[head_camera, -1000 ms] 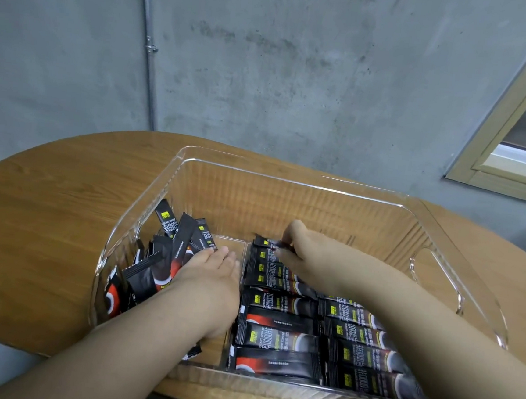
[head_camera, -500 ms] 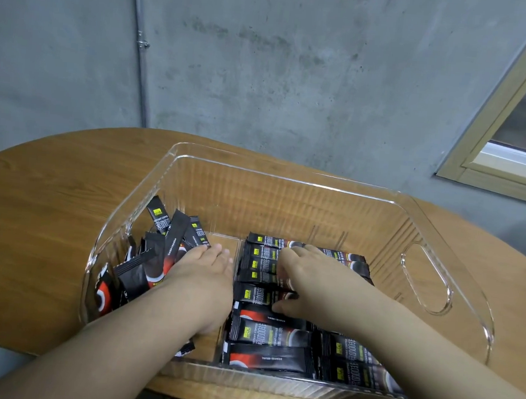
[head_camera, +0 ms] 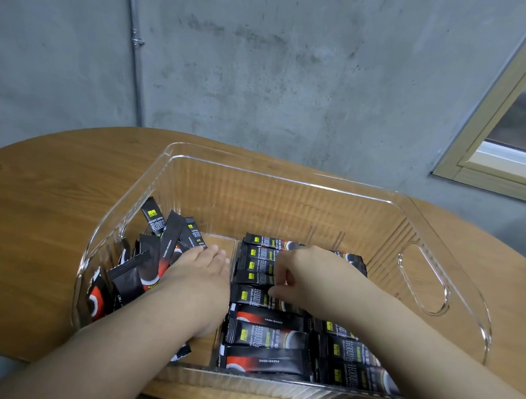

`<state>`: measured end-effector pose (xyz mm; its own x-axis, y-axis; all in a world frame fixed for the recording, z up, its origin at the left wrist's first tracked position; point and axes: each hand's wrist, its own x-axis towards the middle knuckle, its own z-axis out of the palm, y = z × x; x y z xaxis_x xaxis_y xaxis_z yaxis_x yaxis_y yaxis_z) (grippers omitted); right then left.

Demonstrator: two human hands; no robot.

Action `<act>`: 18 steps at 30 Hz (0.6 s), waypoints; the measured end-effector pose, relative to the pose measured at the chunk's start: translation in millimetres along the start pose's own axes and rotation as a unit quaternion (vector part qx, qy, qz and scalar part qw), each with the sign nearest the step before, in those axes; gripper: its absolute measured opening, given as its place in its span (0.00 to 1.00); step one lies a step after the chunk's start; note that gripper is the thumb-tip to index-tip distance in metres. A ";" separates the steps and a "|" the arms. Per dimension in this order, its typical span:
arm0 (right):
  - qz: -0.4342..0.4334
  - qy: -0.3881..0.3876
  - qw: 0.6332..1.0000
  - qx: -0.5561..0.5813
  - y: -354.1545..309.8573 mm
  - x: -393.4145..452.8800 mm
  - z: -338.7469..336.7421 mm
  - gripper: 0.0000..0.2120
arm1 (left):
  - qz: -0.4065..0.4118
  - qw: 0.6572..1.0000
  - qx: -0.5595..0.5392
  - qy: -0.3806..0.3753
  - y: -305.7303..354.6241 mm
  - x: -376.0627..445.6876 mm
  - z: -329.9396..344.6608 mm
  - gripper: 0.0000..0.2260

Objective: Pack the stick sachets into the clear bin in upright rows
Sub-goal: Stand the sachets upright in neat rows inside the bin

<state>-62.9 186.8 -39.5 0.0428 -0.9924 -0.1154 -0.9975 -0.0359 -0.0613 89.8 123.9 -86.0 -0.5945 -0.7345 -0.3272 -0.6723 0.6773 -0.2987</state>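
Note:
A clear bin (head_camera: 295,183) stands on the wooden table (head_camera: 41,205). Black stick sachets fill its right half in two neat rows (head_camera: 262,334). A loose pile of sachets (head_camera: 152,253) leans against the bin's left wall. My left hand (head_camera: 197,282) lies inside the bin with straight fingers pressed against the loose pile. My right hand (head_camera: 306,276) rests on the far end of the neat rows, its curled fingertips pinching the edge of a sachet (head_camera: 254,279).
The bin has a cut-out handle (head_camera: 423,280) in its right wall. A grey concrete wall with a pipe (head_camera: 135,45) stands behind the table. A window frame (head_camera: 496,130) is at the upper right. The table's front edge runs just below the bin.
My right hand has drawn back from the far end of the rows toward the middle, and its fingers have curled onto a sachet. My left hand stays against the loose pile.

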 end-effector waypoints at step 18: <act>-0.011 0.003 0.999 0.048 -4.7 21.1 -8.5 0.05 | 0.009 1.000 0.000 0.010 0.0 -0.8 1.2 0.28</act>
<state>-57.9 165.0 -33.2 0.0647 -0.9922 -0.1062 -0.9863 -0.0474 -0.1581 90.8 124.6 -86.8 -0.6142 -0.7235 -0.3151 -0.6619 0.6897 -0.2935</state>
